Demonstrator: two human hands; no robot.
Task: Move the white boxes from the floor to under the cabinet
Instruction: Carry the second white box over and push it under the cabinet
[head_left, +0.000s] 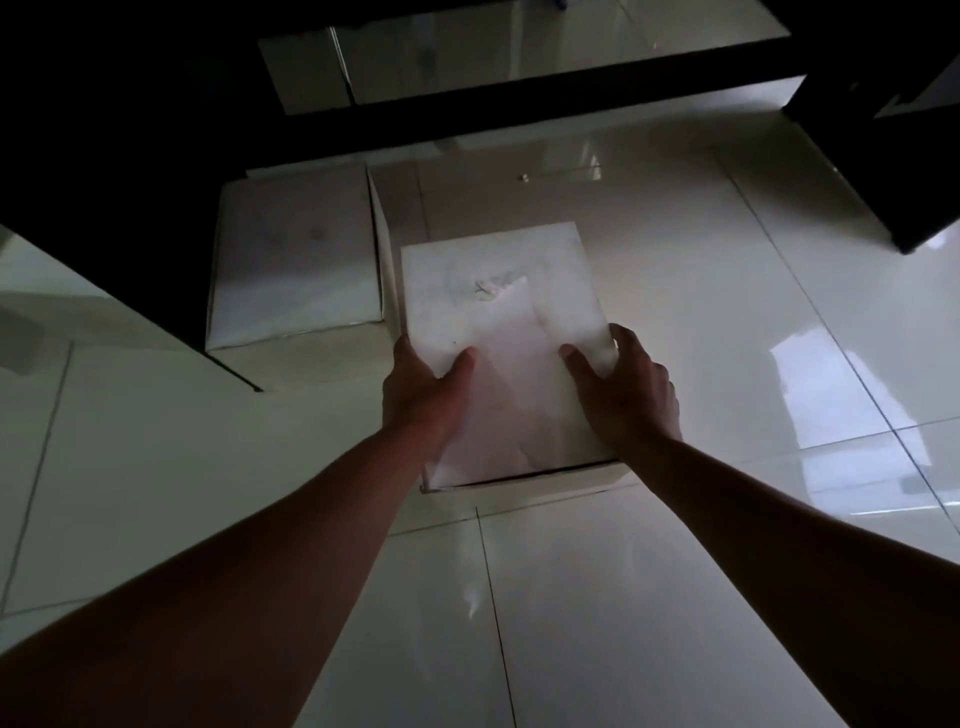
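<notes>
Fingers of both hands, left hand (421, 384) and right hand (631, 389), clamp the white box (498, 322) by its sides, apparently to steer it under the cabinet (130, 182).

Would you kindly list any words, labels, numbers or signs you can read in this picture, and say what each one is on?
No readable text anywhere in this view.
Held white box: a small dark scuff or scribble on its top, too blurred to read as any character.
Second white box by the cabinet: faint smudges only, no lettering.
</notes>
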